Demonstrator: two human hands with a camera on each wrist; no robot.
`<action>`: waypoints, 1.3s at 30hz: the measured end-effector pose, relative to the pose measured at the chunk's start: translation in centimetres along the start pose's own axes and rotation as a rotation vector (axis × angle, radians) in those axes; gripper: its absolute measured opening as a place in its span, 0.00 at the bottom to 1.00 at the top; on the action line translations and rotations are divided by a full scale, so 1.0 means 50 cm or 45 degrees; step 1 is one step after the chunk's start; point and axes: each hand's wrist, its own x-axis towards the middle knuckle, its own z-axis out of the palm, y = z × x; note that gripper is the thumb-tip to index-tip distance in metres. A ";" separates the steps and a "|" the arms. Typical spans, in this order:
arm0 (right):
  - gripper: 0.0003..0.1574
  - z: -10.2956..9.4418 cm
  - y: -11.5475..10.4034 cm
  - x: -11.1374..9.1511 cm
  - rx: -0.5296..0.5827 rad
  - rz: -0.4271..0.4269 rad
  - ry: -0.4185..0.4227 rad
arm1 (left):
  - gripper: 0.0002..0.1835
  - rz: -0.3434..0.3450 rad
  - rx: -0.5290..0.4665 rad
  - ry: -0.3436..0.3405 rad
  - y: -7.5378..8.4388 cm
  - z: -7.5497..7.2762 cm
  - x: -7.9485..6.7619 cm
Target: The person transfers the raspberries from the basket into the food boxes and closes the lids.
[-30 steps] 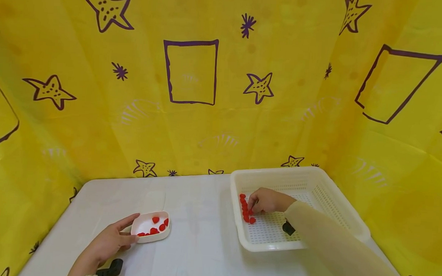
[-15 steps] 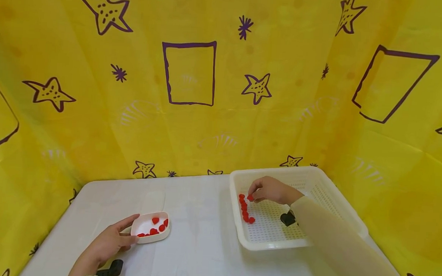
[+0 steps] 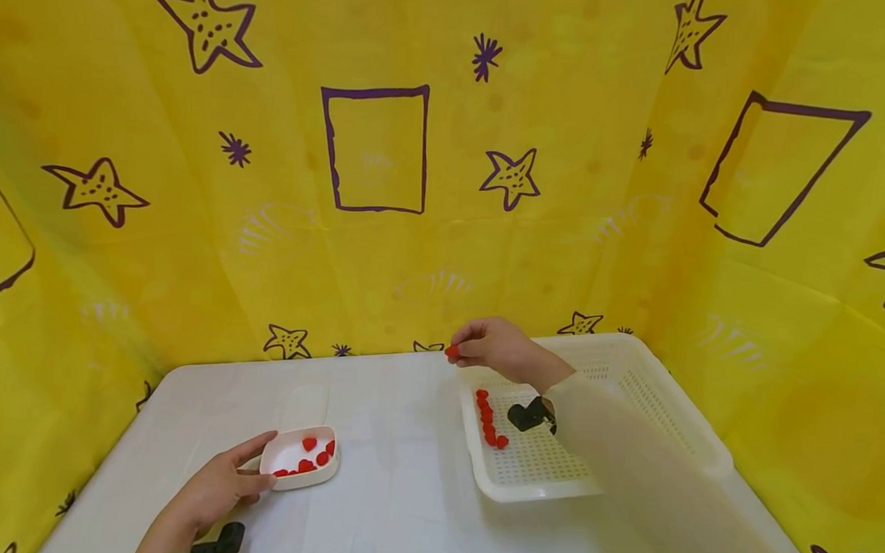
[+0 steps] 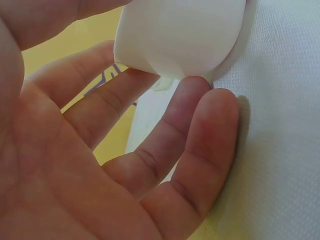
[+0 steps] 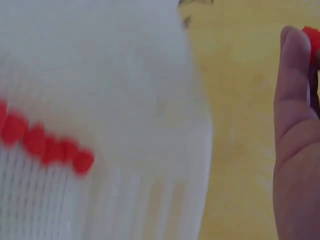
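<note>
My right hand (image 3: 500, 346) pinches a small red raspberry-like piece (image 3: 452, 352) between thumb and fingertips, raised over the far left corner of a white plastic basket (image 3: 506, 490). In the right wrist view, that piece (image 5: 313, 39) shows a bumpy surface at the right edge. A row of similar red pieces (image 3: 487, 416) lies along the basket's left wall. My left hand (image 3: 214, 486) holds a small white box (image 3: 281, 448) by its left end, thumb in front and fingers behind. Several red pieces (image 3: 306, 466) lie in the box, mostly near its front and right walls.
A white cloth covers the table (image 3: 394, 474). Behind the small box lies a pale flat rectangular panel (image 3: 308, 403). Yellow curtains (image 3: 367, 289) with purple star drawings close off the back and both sides. The basket stands near the right side of the table.
My right hand has lifted a red piece out of the basket's row and carried it up and left past the basket's far left corner. The left hand and small box stay put.
</note>
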 end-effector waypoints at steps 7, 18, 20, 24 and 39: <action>0.06 0.147 -0.016 0.044 -0.018 0.033 0.001 | 0.45 0.015 0.014 0.006 -0.001 0.000 0.000; 0.05 0.366 0.016 0.074 -0.218 0.148 0.074 | 0.44 0.012 0.009 0.004 0.001 -0.001 -0.004; 0.06 0.387 0.021 0.073 -0.247 0.170 0.112 | 0.44 0.015 0.010 0.000 0.003 -0.002 -0.005; 0.07 0.413 0.034 0.077 -0.260 0.188 0.153 | 0.45 0.014 0.005 -0.002 0.003 -0.002 -0.007; 0.05 0.401 0.028 0.079 -0.329 0.178 0.126 | 0.47 0.024 0.015 0.015 0.003 0.001 -0.011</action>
